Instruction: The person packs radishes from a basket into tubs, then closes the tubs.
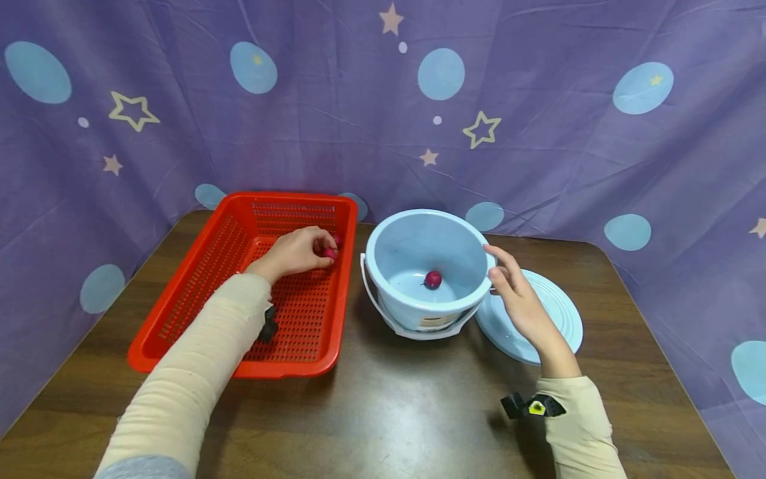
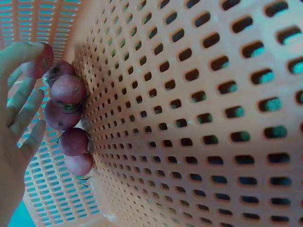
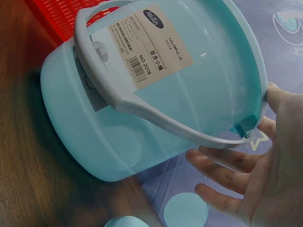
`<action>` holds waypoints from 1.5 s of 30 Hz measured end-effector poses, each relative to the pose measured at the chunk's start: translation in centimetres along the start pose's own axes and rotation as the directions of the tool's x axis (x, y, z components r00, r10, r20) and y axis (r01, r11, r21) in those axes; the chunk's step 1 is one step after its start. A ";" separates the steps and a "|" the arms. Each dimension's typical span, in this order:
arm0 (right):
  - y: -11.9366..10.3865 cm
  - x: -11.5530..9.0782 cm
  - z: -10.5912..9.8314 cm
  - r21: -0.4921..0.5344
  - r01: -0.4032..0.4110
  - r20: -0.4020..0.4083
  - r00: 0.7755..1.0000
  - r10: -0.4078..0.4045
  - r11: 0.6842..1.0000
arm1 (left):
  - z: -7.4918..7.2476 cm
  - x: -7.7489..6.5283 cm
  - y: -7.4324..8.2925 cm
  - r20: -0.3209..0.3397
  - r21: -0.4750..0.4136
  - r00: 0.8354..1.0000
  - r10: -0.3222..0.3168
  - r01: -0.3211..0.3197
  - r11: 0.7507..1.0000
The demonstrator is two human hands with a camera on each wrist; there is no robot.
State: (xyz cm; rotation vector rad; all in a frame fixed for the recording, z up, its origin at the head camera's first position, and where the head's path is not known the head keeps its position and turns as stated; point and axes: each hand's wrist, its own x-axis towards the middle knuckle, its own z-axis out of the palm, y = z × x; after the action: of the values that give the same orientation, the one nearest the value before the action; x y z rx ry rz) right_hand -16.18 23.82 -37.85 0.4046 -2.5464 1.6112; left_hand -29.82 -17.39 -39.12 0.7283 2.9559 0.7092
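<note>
My left hand [image 1: 296, 253] is down inside the red basket [image 1: 346, 293], by its right wall, pinching a radish [image 2: 39, 64] between thumb and fingers. Several more radishes [image 2: 64, 115] lie in a row along that wall below the fingers. A pale blue bucket [image 1: 395, 309] stands to the right of the basket with one radish [image 1: 433, 279] on its bottom. My right hand [image 1: 519, 299] touches the right side of the bucket's rim, its fingers loosely extended along the outside in the right wrist view.
The bucket's white handle [image 1: 427, 334] hangs down at the front. A round pale blue lid [image 1: 559, 313] lies on the wooden table [image 1: 383, 412] right of the bucket, partly under my right hand. A purple patterned curtain [image 1: 359, 100] rises behind the table.
</note>
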 end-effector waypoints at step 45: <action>0.1 -0.2 0.2 -0.002 0.001 -0.007 1.000 -0.001 1.000 | -5.0 -1.7 3.4 -0.156 -0.263 0.987 0.045 -0.086 0.961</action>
State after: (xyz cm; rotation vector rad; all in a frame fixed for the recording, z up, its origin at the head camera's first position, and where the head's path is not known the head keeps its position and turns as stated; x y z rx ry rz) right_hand -16.05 23.71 -38.05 0.3994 -2.5423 1.6075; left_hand -27.48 -17.62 -33.32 0.7842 2.8852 1.1923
